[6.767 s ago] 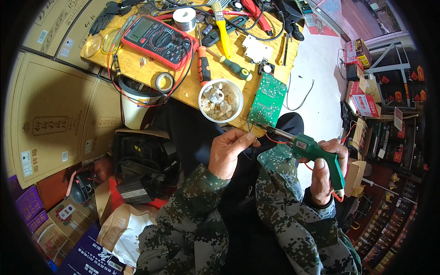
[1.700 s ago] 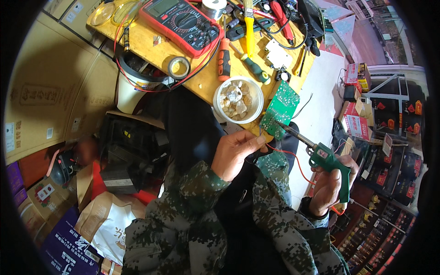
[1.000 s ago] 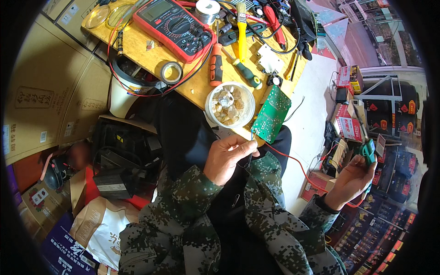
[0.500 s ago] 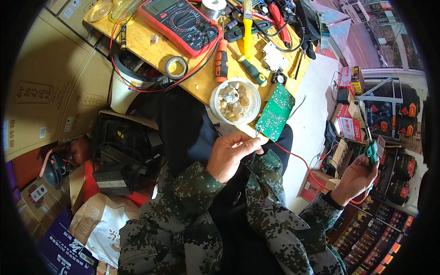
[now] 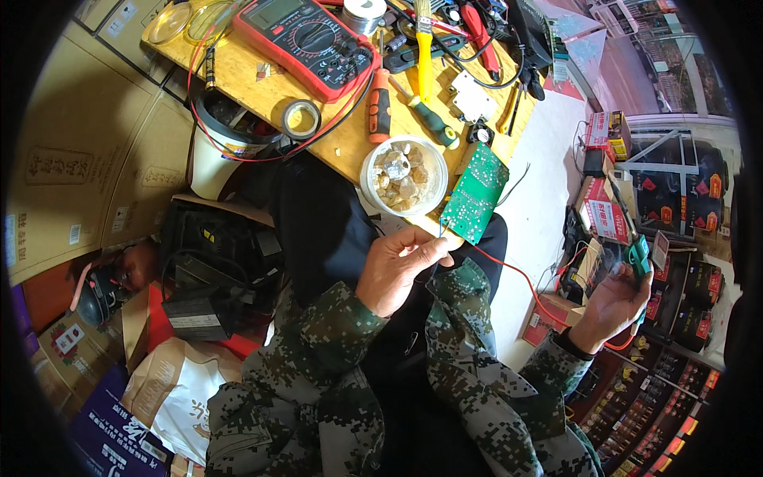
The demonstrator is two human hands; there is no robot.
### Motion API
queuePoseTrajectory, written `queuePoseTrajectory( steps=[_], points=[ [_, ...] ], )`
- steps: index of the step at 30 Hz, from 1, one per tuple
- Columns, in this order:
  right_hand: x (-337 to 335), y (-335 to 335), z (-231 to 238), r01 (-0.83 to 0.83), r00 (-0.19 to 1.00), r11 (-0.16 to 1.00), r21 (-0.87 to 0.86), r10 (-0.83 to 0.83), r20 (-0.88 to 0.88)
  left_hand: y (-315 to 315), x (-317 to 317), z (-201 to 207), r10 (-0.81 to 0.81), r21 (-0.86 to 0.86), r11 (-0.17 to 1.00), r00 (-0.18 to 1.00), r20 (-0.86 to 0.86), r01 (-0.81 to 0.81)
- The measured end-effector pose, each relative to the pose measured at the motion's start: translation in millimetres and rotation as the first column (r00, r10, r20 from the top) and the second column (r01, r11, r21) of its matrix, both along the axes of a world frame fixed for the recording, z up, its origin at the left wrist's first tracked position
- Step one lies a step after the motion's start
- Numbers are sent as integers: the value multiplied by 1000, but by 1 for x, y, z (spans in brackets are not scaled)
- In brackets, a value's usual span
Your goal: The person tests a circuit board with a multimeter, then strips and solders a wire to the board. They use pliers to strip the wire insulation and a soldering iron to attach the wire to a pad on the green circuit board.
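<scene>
A green circuit board [image 5: 479, 191] lies tilted at the near right corner of the workbench, its solder side facing up. At its lower corner my left hand [image 5: 397, 270] pinches a thin wire [image 5: 443, 228] between thumb and forefinger. Off to the right, away from the bench, my right hand [image 5: 610, 308] is closed round a teal-handled soldering iron [image 5: 637, 256]. A red cord [image 5: 528, 280] runs from near the board's lower corner to below this hand. Next to the board stands a clear round tub [image 5: 367, 181] with amber lumps and a crumpled silvery piece.
On the wooden workbench [image 5: 334, 147] lie a red multimeter [image 5: 310, 40], an orange-black screwdriver [image 5: 380, 111], a green-handled screwdriver [image 5: 433, 123], a yellow brush [image 5: 424, 63], a tape roll [image 5: 301, 119] and a solder spool [image 5: 364, 14]. Cardboard boxes [image 5: 95, 159] crowd the left; red-white boxes [image 5: 604, 211] stand right.
My right hand has shifted slightly left, and the soldering iron in it has turned. The left hand keeps its pinch by the board. The whole view has slid a little.
</scene>
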State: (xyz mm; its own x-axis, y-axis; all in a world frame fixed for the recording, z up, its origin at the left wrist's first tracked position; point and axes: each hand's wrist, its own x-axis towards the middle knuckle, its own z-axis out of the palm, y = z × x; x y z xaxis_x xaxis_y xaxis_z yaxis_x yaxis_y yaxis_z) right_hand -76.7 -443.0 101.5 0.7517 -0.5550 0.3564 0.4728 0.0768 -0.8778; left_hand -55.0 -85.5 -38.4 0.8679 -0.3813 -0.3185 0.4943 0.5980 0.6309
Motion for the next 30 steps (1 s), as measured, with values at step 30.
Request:
queuePoseTrajectory(
  steps=[30],
  points=[
    [-3,48,-6,-116,990,989,-91,108,-86,-20,-1,7,209,106,971,976,64,-214]
  ],
)
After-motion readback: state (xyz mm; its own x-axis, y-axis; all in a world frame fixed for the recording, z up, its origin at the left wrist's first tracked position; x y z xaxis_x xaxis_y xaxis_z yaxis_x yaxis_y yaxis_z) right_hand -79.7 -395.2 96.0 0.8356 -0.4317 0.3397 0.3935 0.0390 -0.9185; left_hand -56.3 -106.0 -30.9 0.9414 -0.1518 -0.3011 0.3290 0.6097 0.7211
